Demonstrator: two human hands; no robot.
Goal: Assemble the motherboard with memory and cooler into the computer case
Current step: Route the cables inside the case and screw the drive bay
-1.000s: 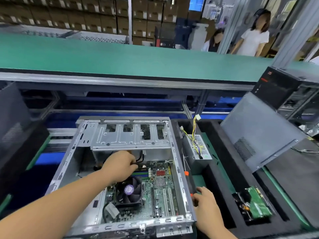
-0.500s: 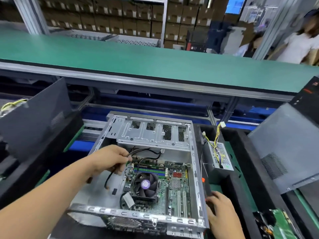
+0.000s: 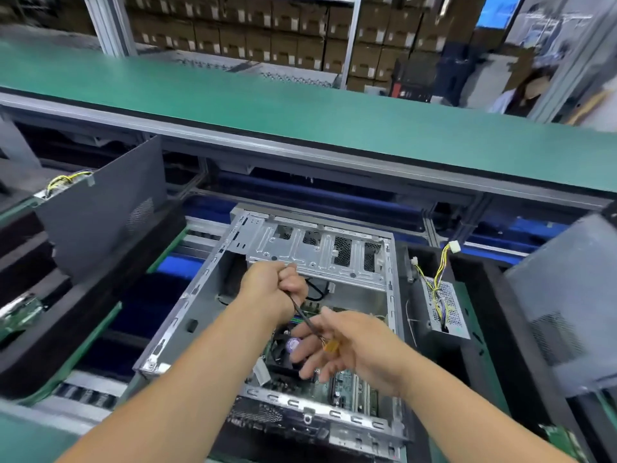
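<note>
Since the earlier frames: right hand has left the case's right rim and come in over the board; left hand has lifted from beside the memory and now stands higher, a cable drawn up with it.

Left hand: fist curled round the black cable, which runs taut down and rightward to the other hand. Right hand: thumb and forefinger appear to pinch the cable's far end at a small orange connector; the other fingers hang spread and loose over the cooler.

Computer case lies on its side, open face up, in a black foam tray. Motherboard already sits on the case floor. Cooler fan is mounted, partly hidden under the right hand. Memory is only a glimpse of coloured slots between the two wrists.

Judgement: the cable is held stretched between both hands to straighten it and to turn the connector toward a header; which header, cannot tell.

Off to the right, a power supply with yellow wires rests in its own tray pocket, apart from the case. The green counter runs across behind.
</note>
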